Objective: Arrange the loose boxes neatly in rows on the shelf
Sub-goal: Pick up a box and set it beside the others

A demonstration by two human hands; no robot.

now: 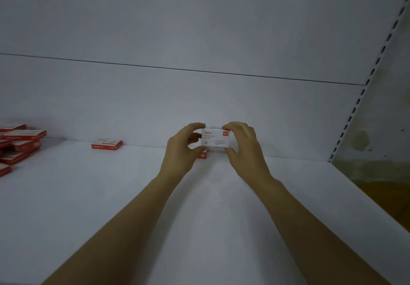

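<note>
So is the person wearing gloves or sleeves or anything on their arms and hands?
No. The left hand and right hand are bare: no gloves, and no rings or watch that I can see. Both forearms are bare too, with no sleeve in view.

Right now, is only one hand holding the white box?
No, the left hand and the right hand both grip the white box.

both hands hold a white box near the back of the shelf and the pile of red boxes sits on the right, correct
Not quite. The head view shows the pile of red boxes on the left of the shelf, not the right. The rest holds: left hand and right hand both hold the white box near the back.
</note>
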